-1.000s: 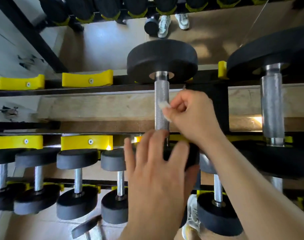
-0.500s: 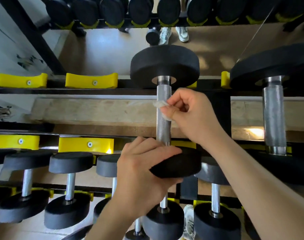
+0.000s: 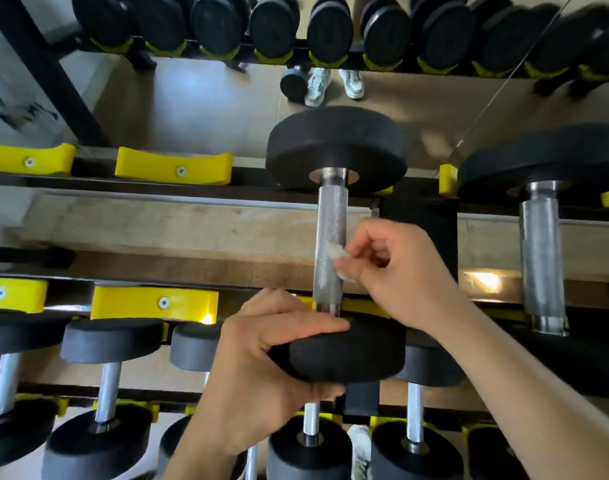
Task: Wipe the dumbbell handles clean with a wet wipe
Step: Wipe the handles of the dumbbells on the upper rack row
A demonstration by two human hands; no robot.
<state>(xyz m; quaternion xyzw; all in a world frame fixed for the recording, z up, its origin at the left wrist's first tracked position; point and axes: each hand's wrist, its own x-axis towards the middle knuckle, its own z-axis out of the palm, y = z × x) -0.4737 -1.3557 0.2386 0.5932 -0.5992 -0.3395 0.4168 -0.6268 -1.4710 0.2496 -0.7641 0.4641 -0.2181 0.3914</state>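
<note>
A black dumbbell lies across the top shelf of the rack, its knurled steel handle [image 3: 330, 237] running away from me. My right hand [image 3: 396, 271] pinches a small white wet wipe [image 3: 338, 255] against the right side of that handle, about two thirds of the way down. My left hand [image 3: 271, 368] grips the dumbbell's near black head [image 3: 361, 351], fingers curled over its top and thumb under it. The far head [image 3: 336, 147] rests on the back rail.
A larger dumbbell [image 3: 542, 251] lies to the right on the same shelf. Empty yellow cradles [image 3: 173, 166] sit to the left. Smaller dumbbells [image 3: 107, 386] fill the lower shelf. A mirror behind shows another dumbbell row [image 3: 330, 29] and white shoes.
My left hand went from lying flat over the near head to curling round it. My right hand slid the wipe up and then down the handle. The view tilted upward.
</note>
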